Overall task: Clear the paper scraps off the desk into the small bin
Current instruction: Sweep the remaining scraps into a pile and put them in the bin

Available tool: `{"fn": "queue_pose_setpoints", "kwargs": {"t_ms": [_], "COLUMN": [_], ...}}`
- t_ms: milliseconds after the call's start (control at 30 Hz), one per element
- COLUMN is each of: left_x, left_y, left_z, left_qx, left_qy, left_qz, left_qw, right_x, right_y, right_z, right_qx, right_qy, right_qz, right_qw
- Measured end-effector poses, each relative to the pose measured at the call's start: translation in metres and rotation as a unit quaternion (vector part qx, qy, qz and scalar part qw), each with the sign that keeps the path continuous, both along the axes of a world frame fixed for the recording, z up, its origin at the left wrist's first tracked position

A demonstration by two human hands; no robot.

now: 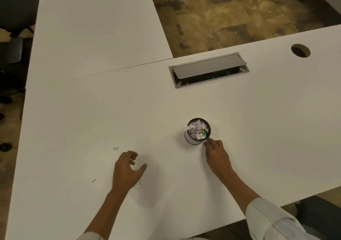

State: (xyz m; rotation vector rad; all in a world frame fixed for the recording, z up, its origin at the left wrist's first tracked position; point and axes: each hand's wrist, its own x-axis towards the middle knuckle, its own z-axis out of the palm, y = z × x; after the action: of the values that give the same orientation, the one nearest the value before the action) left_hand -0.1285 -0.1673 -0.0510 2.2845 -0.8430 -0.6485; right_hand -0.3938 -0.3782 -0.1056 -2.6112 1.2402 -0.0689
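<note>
Reaching just beside the bin (197, 131), the right hand (217, 156) has bunched fingers whose grip cannot be told. The left hand (127, 169), left of the bin, curls loosely, holding nothing. The small dark round bin brims with crumpled scraps (196, 128); a blurred scrap (115, 148) lies farther left on the smooth white desk (258, 119).

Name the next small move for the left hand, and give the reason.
Probably reach the left hand forward-left to pinch the paper scrap: it lies loose on the desk just beyond those fingers, while the small bin is already stuffed and the right hand is at its rim.
</note>
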Motion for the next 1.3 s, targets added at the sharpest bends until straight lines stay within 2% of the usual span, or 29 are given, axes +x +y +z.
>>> {"fn": "queue_pose_setpoints", "kwargs": {"t_ms": [100,200,267,333,367,433,500,633,733,800,867,933,1000,1067,1167,1300], "left_x": [-0.017,-0.024,-0.028,-0.033,-0.036,-0.041,-0.046,-0.049,-0.044,-0.041,-0.041,-0.048,-0.062,-0.076,-0.089,-0.091], "left_y": [0.024,0.036,0.041,0.041,0.04,0.042,0.046,0.053,0.056,0.051,0.036,0.004,-0.038,-0.081,-0.137,-0.18], "left_z": [-0.011,-0.02,-0.024,-0.025,-0.025,-0.026,-0.028,-0.031,-0.026,-0.024,-0.021,-0.004,0.021,0.042,0.061,0.068], "left_qx": [0.061,0.157,0.205,0.231,0.239,0.243,0.232,0.222,0.195,0.166,0.108,0.017,-0.084,-0.147,-0.154,-0.087], "left_qy": [-0.008,-0.047,-0.084,-0.114,-0.122,-0.13,-0.136,-0.162,-0.175,-0.107,-0.066,-0.023,0.006,0.026,0.025,0.016], "left_qz": [-0.055,-0.114,-0.14,-0.141,-0.141,-0.14,-0.134,-0.178,-0.221,-0.183,-0.115,-0.098,-0.089,-0.086,-0.119,-0.191], "left_qw": [0.997,0.98,0.965,0.956,0.953,0.951,0.954,0.945,0.939,0.963,0.985,0.995,0.992,0.985,0.981,0.978], "right_x": [-0.002,0.002,0.006,0.014,0.019,0.034,0.049,0.063,0.053,0.04,0.026,0.012,0.0,-0.01,-0.023,-0.035], "right_y": [0.013,0.018,0.022,0.023,0.021,0.009,-0.005,-0.02,-0.022,-0.021,-0.017,-0.008,0.002,0.012,0.023,0.033], "right_z": [0.0,0.011,0.027,0.051,0.063,0.085,0.098,0.102,0.103,0.105,0.106,0.104,0.1,0.094,0.087,0.081], "right_qx": [0.003,0.028,0.032,0.019,0.022,0.034,0.056,0.074,0.069,0.065,0.074,0.087,0.098,0.107,0.123,0.134], "right_qy": [0.016,-0.038,-0.168,-0.329,-0.385,-0.441,-0.441,-0.352,-0.344,-0.354,-0.37,-0.379,-0.376,-0.369,-0.357,-0.35], "right_qz": [0.009,-0.044,-0.117,-0.175,-0.194,-0.209,-0.211,-0.166,-0.171,-0.191,-0.215,-0.236,-0.254,-0.266,-0.271,-0.272], "right_qw": [1.0,0.998,0.978,0.928,0.902,0.872,0.87,0.918,0.921,0.913,0.901,0.891,0.886,0.884,0.885,0.886]}}
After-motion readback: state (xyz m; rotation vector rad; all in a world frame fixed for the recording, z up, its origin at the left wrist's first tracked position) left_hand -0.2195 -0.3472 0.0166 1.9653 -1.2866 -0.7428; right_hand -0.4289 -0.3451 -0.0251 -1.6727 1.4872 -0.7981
